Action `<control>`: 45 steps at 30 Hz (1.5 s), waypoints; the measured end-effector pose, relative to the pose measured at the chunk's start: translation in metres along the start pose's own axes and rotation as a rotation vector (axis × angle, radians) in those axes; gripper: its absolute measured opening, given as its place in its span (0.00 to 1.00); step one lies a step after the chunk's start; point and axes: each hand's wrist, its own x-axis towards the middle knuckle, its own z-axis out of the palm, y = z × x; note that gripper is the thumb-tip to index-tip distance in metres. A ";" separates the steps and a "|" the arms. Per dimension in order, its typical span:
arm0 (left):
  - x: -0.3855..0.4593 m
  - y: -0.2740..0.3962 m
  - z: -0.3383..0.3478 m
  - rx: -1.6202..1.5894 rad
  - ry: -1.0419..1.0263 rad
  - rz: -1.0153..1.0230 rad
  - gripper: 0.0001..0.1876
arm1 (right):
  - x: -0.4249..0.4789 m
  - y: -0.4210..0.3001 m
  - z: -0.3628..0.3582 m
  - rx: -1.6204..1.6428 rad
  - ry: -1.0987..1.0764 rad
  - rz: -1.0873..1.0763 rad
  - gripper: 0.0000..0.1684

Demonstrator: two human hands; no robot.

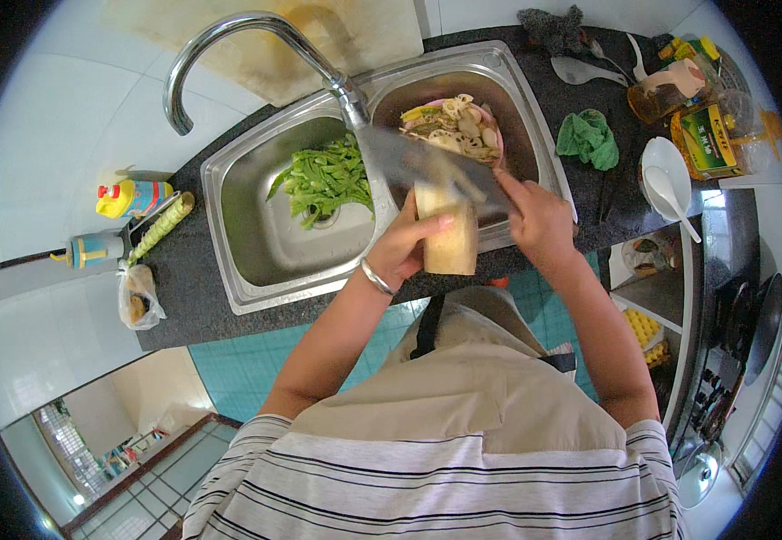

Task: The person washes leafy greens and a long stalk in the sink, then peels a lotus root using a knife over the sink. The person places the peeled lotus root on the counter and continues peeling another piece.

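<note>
Over the front rim of the right sink basin (529,108), my left hand (397,246) grips a thick, pale lotus root (450,253) upright from its left side. A kitchen cleaver (485,185), blurred by motion, is held in my right hand (545,219). Its blade slants across the top of the root, and a pale strip shows against it. Behind the blade stands a pink bowl (499,140) heaped with holed lotus root slices (458,104) and peelings. Leafy greens (326,179) lie in the left basin (256,250), partly hiding the drain.
A chrome faucet (249,23) arches over the left basin. On the right counter are a crumpled green cloth (588,138), a white bowl (654,158) with a spoon, and oil bottles (708,142). Left are a yellow bottle (135,198), a green stalk (161,229) and a plastic bag (139,297).
</note>
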 end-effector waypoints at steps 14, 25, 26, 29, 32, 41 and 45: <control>0.005 0.000 -0.028 -0.174 -0.019 0.088 0.27 | -0.007 -0.010 -0.009 0.090 0.055 -0.016 0.25; -0.011 -0.017 -0.049 -0.309 0.002 0.212 0.24 | -0.008 -0.021 -0.001 -0.134 0.128 -0.309 0.26; -0.010 -0.010 -0.041 -0.289 -0.015 0.132 0.26 | -0.004 -0.008 0.007 -0.165 0.140 -0.288 0.26; -0.011 0.004 0.007 -0.050 -0.148 0.189 0.36 | 0.000 0.051 0.033 -0.174 -0.009 0.108 0.25; -0.004 0.009 0.014 -0.170 -0.169 0.160 0.39 | 0.002 0.051 0.017 -0.104 -0.047 0.182 0.24; 0.009 -0.026 -0.049 -0.423 -0.039 0.188 0.27 | -0.014 -0.029 -0.017 -0.059 0.029 -0.214 0.31; -0.001 0.004 0.001 -0.176 -0.012 -0.002 0.32 | -0.007 0.037 0.031 -0.184 0.031 -0.004 0.23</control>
